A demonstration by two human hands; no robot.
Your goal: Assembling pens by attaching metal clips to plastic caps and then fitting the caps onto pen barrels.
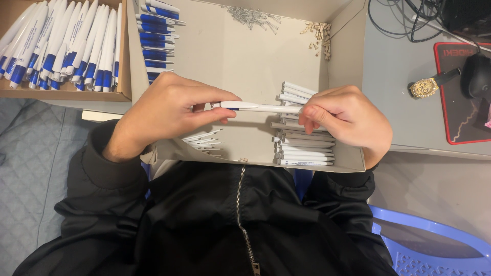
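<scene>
Two hands pinch one pen: my left hand and right hand clamp opposite ends; light, stiff, slippery.

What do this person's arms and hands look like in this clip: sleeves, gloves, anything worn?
Both hands, left hand and right hand, are bare: no gloves, and no rings or watch visible. Both arms wear the long sleeves of a black jacket with a metal front zip, ending in plain black cuffs.

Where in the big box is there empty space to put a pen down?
The bare cardboard floor of the box lies open between the blue pen caps on one side and the white barrels on the other, behind the two hands holding a pen. The back corner holds springs and small tan parts. The neighbouring box of finished pens is packed full.
</scene>
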